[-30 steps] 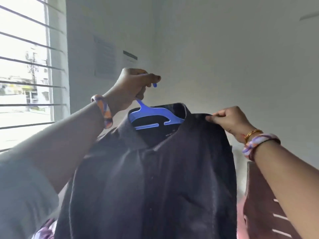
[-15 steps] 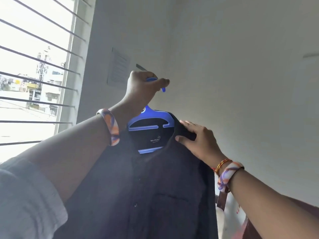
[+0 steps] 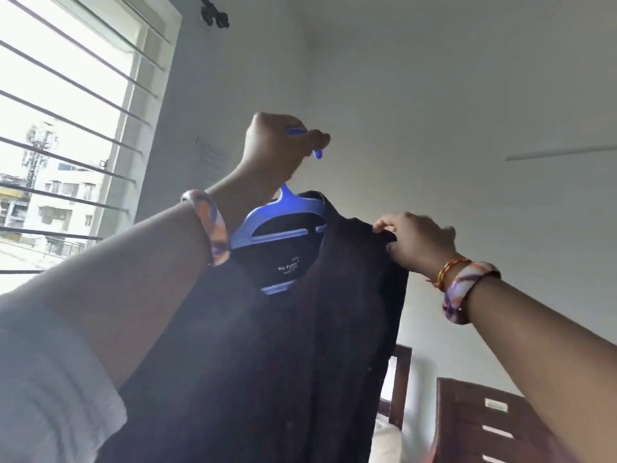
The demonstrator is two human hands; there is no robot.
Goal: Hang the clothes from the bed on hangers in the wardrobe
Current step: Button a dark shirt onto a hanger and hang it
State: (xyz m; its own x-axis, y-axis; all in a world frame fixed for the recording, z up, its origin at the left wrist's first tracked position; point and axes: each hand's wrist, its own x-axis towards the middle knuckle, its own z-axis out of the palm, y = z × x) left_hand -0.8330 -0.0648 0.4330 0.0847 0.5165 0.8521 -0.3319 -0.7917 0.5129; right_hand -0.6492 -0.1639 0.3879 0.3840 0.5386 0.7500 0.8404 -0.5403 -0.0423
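Right hand (image 3: 417,242) moved from collar to pinch dark shirt's (image 3: 267,362) shoulder edge.

My left hand (image 3: 277,152) swallows most of the blue hanger's (image 3: 277,225) hook, so only its tip pokes out past my fingers, and the hanger's shoulders are buried inside the dark shirt (image 3: 283,362). The shirt's lower part runs off the bottom edge, its left side sits behind my left forearm, and the small print under the collar label is too fine to read. My right hand (image 3: 417,242) is smeared with blur, and the brown furniture (image 3: 474,419) at lower right is cut off by the frame.
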